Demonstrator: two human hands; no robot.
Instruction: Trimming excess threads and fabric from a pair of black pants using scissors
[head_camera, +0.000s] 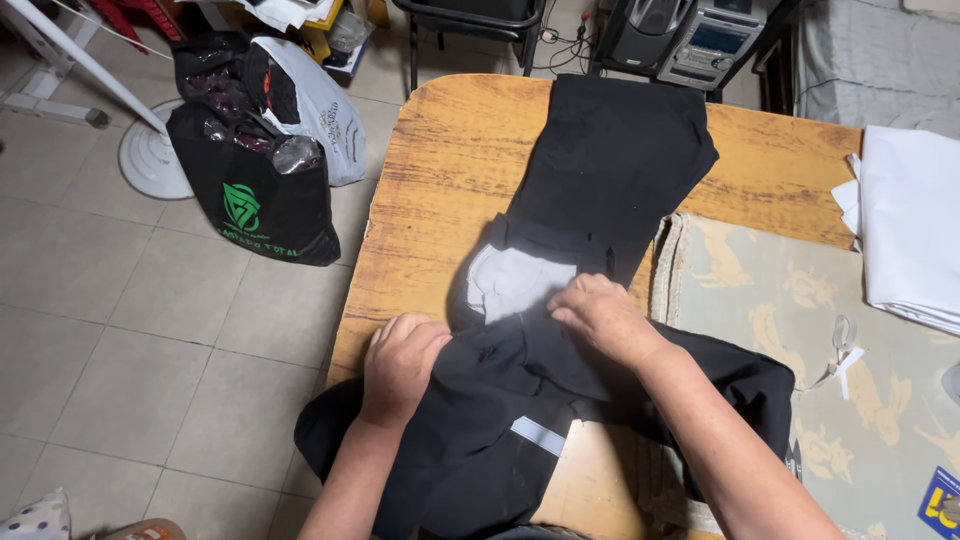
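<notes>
Head view shows a pair of black fabric trousers (600, 170) spread along a worn wooden surface (440, 170), one leg stretched toward the far edge, the waist end bunched near the person and partly hanging over the near edge. A pale grey pocket lining (510, 280) is turned out at the middle.

Left hand (400, 365) rests knuckles-up with fingers curled, bunching a fold of the black cloth by the surface's left edge. Right hand (605, 315) lies flat, fingers together and pointing left, pressing the fabric just beside the lining; it grips nothing. Both forearms come in from the bottom, angled toward each other.

As a judgement: the overhanging cloth could drag the trousers off toward the tiled floor (150, 330) if the pressing hands lift, and the lining could crease under the flat palm.

A patterned beige mat (800, 310) lies to the right, a folded white cloth (915, 230) beyond it, and a black shopping bag (255, 200) stands on the floor.
</notes>
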